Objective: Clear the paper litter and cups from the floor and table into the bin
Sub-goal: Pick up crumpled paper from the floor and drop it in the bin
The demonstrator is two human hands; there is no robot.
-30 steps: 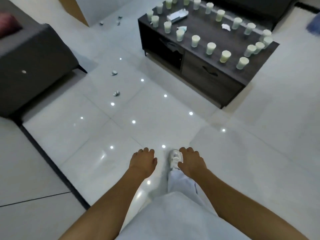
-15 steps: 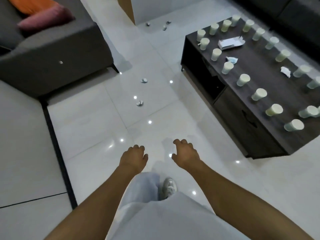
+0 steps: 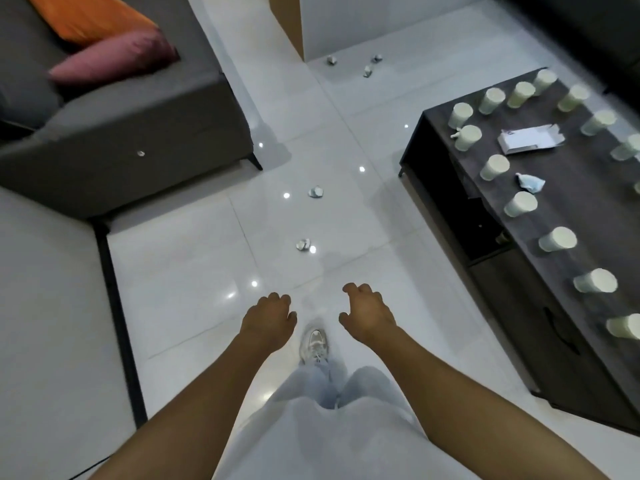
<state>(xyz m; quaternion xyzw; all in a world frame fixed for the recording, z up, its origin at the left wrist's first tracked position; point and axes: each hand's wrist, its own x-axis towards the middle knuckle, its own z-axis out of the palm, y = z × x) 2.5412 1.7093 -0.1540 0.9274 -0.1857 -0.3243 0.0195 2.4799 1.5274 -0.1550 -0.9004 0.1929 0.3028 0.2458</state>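
Ahead on the floor, the nearest paper wad (image 3: 303,244) lies between my grips — left hand (image 3: 268,318) and right hand (image 3: 367,313) both empty, loosely curled — roughly equidistant.

A glossy white tiled floor (image 3: 194,258) fills the middle of the frame, dotted with small bright reflections of ceiling lights. A grey sofa (image 3: 145,126) occupies the upper left, with an orange cushion (image 3: 86,19) and a pink cushion (image 3: 117,57) on it. A dark wooden coffee table (image 3: 568,216) runs down the right side.
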